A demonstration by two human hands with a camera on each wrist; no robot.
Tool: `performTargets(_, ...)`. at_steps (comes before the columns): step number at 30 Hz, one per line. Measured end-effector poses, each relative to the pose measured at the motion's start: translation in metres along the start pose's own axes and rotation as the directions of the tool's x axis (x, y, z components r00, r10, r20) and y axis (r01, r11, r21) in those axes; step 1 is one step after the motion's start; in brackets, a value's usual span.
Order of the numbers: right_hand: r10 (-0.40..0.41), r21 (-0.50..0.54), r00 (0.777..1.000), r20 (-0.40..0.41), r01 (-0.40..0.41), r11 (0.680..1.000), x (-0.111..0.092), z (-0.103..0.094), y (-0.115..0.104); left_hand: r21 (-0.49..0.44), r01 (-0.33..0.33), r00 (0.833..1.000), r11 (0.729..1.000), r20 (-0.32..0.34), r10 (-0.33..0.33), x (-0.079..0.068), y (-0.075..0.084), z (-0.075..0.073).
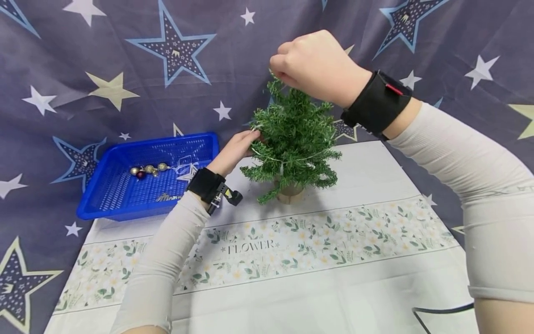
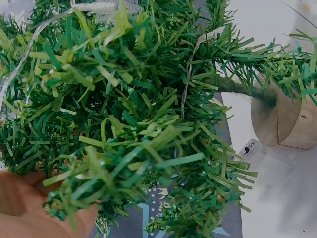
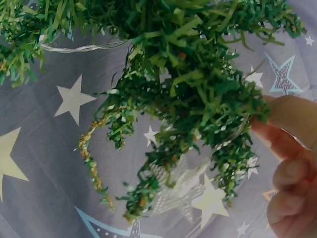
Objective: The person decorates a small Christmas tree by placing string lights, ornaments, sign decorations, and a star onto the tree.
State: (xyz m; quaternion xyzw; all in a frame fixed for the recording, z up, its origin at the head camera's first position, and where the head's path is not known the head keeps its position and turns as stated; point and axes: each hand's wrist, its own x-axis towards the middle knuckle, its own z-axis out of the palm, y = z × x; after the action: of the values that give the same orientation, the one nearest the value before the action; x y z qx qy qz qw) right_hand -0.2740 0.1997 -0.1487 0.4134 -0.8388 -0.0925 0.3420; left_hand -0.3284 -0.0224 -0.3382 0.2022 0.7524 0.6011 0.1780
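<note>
A small artificial Christmas tree [image 1: 296, 130] stands on a round brown base [image 1: 289, 194]. Thin light-string wire [image 1: 310, 157] runs around its branches. My right hand [image 1: 317, 65] is at the treetop, fingers curled; in the right wrist view its thumb and finger pinch where the wire [image 3: 233, 139] meets a branch tip. A clear star [image 3: 181, 191] shows behind the branches there. My left hand [image 1: 238, 146] reaches into the tree's left side, its fingertips hidden by foliage. In the left wrist view, that palm [image 2: 29, 208] lies loosely opened under a branch.
Left of the tree is a blue plastic basket [image 1: 104, 162] with several gold and dark red baubles [image 1: 146, 170], white stars [image 1: 188, 174] and a lettered ornament [image 1: 167, 197]. A clear plastic box [image 2: 270, 161] lies beside the base. A star-printed curtain hangs behind; a black cable [image 1: 444, 310] lies front right.
</note>
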Motion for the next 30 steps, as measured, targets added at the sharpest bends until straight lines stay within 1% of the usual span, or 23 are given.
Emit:
performTargets(5, 0.034, 0.027, 0.999, -0.007, -0.034, 0.999, -0.003, 0.0, 0.001, 0.012, -0.01, 1.0, 1.0, -0.015, 0.01, 0.004, -0.006, -0.003)
performTargets(9, 0.058, 0.046, 0.998, -0.012, -0.058, 0.997, -0.006, -0.002, 0.001, 0.012, -0.016, 0.999, 1.0, -0.028, 0.017, 0.003, -0.006, -0.006)
performTargets(12, 0.087, 0.076, 0.995, -0.055, -0.083, 0.994, -0.013, -0.004, 0.003, 0.022, -0.008, 0.999, 1.0, -0.038, 0.008, 0.003, -0.006, -0.008)
performTargets(14, 0.114, 0.101, 0.989, -0.097, -0.105, 0.989, -0.019, -0.005, 0.006, 0.016, 0.002, 0.999, 1.0, -0.048, -0.002, 0.003, -0.006, -0.01)
performTargets(16, 0.156, 0.136, 0.978, -0.136, -0.137, 0.981, -0.027, -0.005, 0.008, 0.005, 0.014, 0.998, 1.0, -0.06, -0.014, 0.002, -0.006, -0.012)
performTargets(18, 0.204, 0.167, 0.965, -0.162, -0.177, 0.97, -0.036, -0.004, 0.01, -0.015, 0.022, 0.997, 1.0, -0.074, -0.023, 0.0, -0.005, -0.014)
performTargets(20, 0.287, 0.204, 0.943, -0.165, -0.252, 0.946, -0.049, -0.002, 0.011, -0.013, 0.031, 0.994, 0.999, -0.101, -0.032, -0.003, -0.004, -0.015)
performTargets(22, 0.397, 0.257, 0.906, -0.144, -0.354, 0.899, -0.067, 0.005, 0.015, -0.001, 0.036, 0.991, 0.999, -0.129, -0.036, -0.007, -0.005, -0.018)
performTargets(23, 0.457, 0.283, 0.881, -0.122, -0.41, 0.867, -0.078, 0.011, 0.018, 0.006, 0.035, 0.989, 0.999, -0.145, -0.034, -0.01, -0.006, -0.019)
performTargets(24, 0.518, 0.308, 0.85, -0.092, -0.47, 0.827, -0.09, 0.017, 0.021, 0.007, 0.032, 0.986, 0.999, -0.163, -0.031, -0.012, -0.009, -0.021)
performTargets(26, 0.625, 0.355, 0.781, -0.014, -0.58, 0.733, -0.12, 0.036, 0.029, 0.01, 0.029, 0.98, 1.0, -0.196, -0.026, -0.017, -0.016, -0.024)
performTargets(28, 0.685, 0.387, 0.719, 0.116, -0.668, 0.636, -0.154, 0.06, 0.032, 0.012, 0.02, 0.974, 1.0, -0.226, -0.017, -0.023, -0.028, -0.027)
performTargets(30, 0.686, 0.402, 0.665, 0.296, -0.738, 0.542, -0.187, 0.087, 0.029, 0.012, 0.015, 0.969, 1.0, -0.247, -0.011, -0.029, -0.042, -0.025)
